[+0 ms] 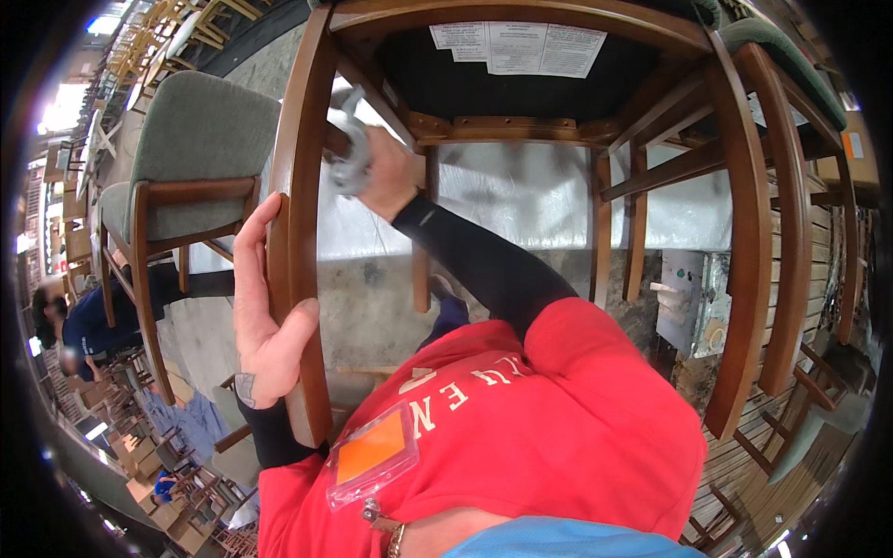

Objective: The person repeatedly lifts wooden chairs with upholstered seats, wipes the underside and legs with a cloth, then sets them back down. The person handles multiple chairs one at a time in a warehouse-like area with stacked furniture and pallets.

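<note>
A brown wooden chair (372,13) stands before me, the dark underside of its seat facing me, with white paper labels (544,48) stuck on it. My left hand (267,321) grips the chair's left leg (299,279), fingers along its outer side and the thumb on its near face. On the leg's inner side, my right hand (389,175) holds a pale grey, cloth-like piece (352,160) against the wood near the upper frame. Motion blur hides exactly what that piece is.
A chair with grey-green upholstery (200,130) stands at the left; another wooden chair (777,214) is close on the right. Behind the legs lies a shiny, pale sheet (521,200). A person in dark blue (93,325) bends down at far left. A whitish box (684,293) stands right.
</note>
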{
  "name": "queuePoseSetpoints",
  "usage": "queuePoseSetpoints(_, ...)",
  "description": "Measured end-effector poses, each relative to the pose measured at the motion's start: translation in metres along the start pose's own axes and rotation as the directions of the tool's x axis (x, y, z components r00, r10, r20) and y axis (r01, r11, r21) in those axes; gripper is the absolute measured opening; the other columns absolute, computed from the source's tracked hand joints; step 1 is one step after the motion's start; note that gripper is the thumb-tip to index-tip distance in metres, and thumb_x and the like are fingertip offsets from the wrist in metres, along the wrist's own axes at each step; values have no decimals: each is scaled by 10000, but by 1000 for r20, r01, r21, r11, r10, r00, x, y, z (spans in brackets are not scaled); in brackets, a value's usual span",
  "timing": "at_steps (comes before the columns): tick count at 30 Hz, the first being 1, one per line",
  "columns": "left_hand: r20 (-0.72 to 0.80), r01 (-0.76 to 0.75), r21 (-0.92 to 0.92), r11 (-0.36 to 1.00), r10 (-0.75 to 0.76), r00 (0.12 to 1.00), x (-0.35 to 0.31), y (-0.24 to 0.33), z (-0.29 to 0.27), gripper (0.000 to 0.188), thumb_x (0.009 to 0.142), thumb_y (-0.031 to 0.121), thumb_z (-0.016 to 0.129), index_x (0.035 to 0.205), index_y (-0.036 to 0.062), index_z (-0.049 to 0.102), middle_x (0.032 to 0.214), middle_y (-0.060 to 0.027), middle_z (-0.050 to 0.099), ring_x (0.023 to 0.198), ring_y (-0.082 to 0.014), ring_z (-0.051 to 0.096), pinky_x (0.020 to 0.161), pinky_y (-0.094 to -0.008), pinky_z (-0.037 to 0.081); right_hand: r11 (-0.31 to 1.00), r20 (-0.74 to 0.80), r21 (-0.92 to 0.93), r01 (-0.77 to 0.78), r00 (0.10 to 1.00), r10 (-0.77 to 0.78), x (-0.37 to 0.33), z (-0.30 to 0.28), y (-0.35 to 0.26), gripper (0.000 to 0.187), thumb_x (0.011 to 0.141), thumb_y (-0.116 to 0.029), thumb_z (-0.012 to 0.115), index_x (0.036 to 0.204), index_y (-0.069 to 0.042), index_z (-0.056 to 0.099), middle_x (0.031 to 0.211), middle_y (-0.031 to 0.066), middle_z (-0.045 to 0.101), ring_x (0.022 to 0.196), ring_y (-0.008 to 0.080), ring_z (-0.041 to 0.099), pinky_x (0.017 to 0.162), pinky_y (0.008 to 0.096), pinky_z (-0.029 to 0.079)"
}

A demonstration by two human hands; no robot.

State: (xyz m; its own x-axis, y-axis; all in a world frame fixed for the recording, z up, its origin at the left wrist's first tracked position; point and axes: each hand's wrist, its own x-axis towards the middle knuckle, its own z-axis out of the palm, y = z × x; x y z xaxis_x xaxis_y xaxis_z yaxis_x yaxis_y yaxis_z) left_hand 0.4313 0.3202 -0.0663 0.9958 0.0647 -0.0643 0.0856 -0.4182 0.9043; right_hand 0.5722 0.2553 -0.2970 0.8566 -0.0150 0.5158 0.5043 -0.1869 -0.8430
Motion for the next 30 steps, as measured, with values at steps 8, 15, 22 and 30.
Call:
queuePoseSetpoints(8, 8, 0, 33, 999, 0, 1000, 6, 3, -1, 963, 644, 108, 560, 1564, 27, 290, 1475, -164, 453, 1386, -254, 461, 1116, -362, 356, 913, 209, 183, -365, 922, 327, -80, 11, 107, 537, 762, -165, 803, 1217, -32, 551, 1053, 222, 675, 994, 428, 662, 818, 449, 549)
queuePoseSetpoints(15, -15, 53, -88, 995, -55, 998, 0, -3, 7, 967, 639, 73, 538, 1573, 36, 291, 1561, -150, 379, 1460, -270, 371, 1178, -396, 315, 990, -125, -27, 136, 982, -138, 15, -2, -3, 409, 709, -147, 728, 1056, -25, 550, 918, 184, 587, 865, 406, 602, 744, 499, 446)
queuePoseSetpoints(22, -37, 108, 12, 994, -108, 993, -3, 1, 9, 983, 673, 202, 588, 1595, 101, 261, 1561, -158, 389, 1424, -310, 440, 1113, -413, 392, 940, 271, -147, -308, 902, 337, -116, -33, 120, 557, 802, -178, 743, 1291, -47, 512, 1258, 218, 598, 1148, 399, 617, 929, 495, 534)
queuePoseSetpoints(30, -45, 55, -12, 998, -55, 997, -6, -1, 7, 968, 664, 191, 574, 1587, 110, 294, 1571, -149, 379, 1415, -290, 442, 1112, -399, 399, 960, -652, -42, -277, 735, 184, -83, -269, 80, 399, 946, -149, 607, 1334, -66, 563, 1382, 122, 581, 1277, 289, 559, 1048, 439, 483)
